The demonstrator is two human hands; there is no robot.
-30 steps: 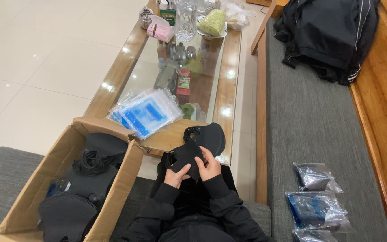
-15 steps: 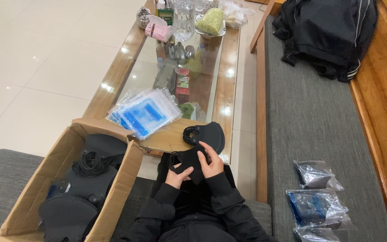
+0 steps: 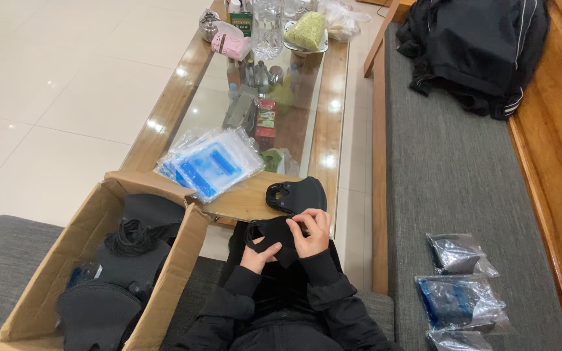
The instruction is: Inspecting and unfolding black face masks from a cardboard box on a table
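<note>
Both hands over lap, just off worktop (image 3: 248,201) near edge. Left hand (image 3: 258,255) and right hand (image 3: 312,229) both pinch black face mask (image 3: 274,235); mask long axis runs left-right between them. Second mask (image 3: 297,194) lies on worktop edge, nearer right hand.

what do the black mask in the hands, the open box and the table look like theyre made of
The black mask, held by the left hand and right hand, looks like soft matte fabric: it folds limply and shows no shine. The open box is brown cardboard, with raw dull flaps. The table seems varnished wood around a glass top, which gives glossy reflections.
</note>
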